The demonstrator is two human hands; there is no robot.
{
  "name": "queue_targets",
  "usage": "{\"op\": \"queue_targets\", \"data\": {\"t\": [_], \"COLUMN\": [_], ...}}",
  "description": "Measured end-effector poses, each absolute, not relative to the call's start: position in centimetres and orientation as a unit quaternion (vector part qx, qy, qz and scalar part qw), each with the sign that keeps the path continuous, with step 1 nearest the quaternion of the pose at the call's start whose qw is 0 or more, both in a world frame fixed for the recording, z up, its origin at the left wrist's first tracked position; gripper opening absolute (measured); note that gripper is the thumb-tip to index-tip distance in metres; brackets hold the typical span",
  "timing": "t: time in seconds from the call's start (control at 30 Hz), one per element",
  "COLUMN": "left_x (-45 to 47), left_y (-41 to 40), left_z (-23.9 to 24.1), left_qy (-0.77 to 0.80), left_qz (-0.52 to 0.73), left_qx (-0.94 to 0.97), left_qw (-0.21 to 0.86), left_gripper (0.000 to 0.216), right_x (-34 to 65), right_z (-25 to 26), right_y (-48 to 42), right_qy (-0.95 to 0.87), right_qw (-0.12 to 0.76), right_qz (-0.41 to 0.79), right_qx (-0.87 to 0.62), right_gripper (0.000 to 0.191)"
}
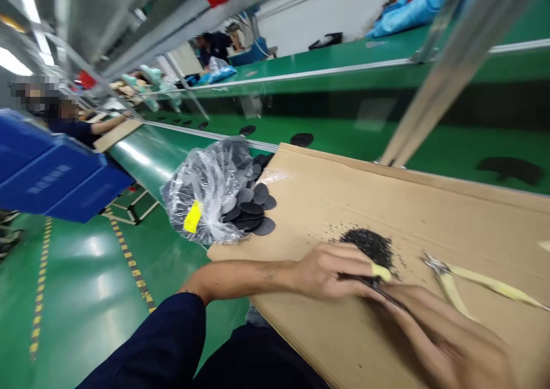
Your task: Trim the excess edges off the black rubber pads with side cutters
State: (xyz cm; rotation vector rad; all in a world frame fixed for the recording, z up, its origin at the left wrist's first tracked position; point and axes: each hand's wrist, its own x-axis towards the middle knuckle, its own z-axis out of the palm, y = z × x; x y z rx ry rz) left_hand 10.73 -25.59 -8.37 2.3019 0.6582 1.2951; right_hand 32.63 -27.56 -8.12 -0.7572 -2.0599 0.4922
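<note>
A thin, dark black oval piece [378, 287] is held edge-on between my two hands. My left hand [333, 270] pinches it, with a pale yellow cover on one fingertip. My right hand [451, 329], somewhat blurred, grips the other side of the piece, and its fingers hide part of it. Just beyond the hands lies a pile of small black scraps [370, 247] on the cardboard. Nippers with pale yellow handles [451, 277] lie to the right of the pile, their jaws apart and touched by neither hand.
Cardboard [318, 200] covers the bench. Black oval pieces [251, 210] spill from a clear plastic bag [206, 188] at its left. Beyond runs a green conveyor [344, 125] carrying dark pieces, with a slanting metal post [429, 85]. Blue bins [55, 171] and a co-worker [73, 122] are left.
</note>
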Motion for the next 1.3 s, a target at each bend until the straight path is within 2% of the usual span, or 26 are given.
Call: {"op": "queue_targets", "data": {"t": [0.2, 0.33, 0.8, 1.0, 1.1, 1.23, 1.3], "left_x": [11.4, 11.6, 11.2, 11.3, 11.0, 10.5, 10.3], "left_y": [-27.7, -28.2, -28.3, -27.7, -27.4, -26.9, -26.7], "left_z": [-7.2, -7.0, -7.0, -6.3, -6.4, -6.8, -6.9], "left_qy": [0.260, 0.257, 0.257, 0.240, 0.257, 0.297, 0.304], "left_qz": [0.534, 0.543, 0.520, 0.482, 0.466, 0.482, 0.485], "left_qx": [0.767, 0.762, 0.785, 0.806, 0.810, 0.796, 0.798], "left_qw": [0.243, 0.243, 0.214, 0.247, 0.245, 0.212, 0.190], "left_gripper": [0.019, 0.023, 0.024, 0.027, 0.026, 0.026, 0.024], "right_x": [32.2, 32.3, 32.5, 32.7, 34.2, 37.6, 38.5], "right_z": [-5.9, -5.9, -6.2, -6.2, -5.8, -6.5, -6.9], "right_y": [-29.1, -29.5, -29.4, -29.1, -27.8, -25.5, -24.9], "right_qy": [-0.801, -0.790, -0.799, -0.798, -0.833, -0.829, -0.813], "right_qw": [0.431, 0.437, 0.425, 0.450, 0.380, 0.239, 0.200], "right_qz": [0.286, 0.314, 0.319, 0.295, 0.241, 0.072, 0.040], "right_qx": [-0.302, -0.294, -0.281, -0.271, -0.323, -0.501, -0.546], "right_gripper": [0.021, 0.021, 0.018, 0.022, 0.024, 0.053, 0.059]}}
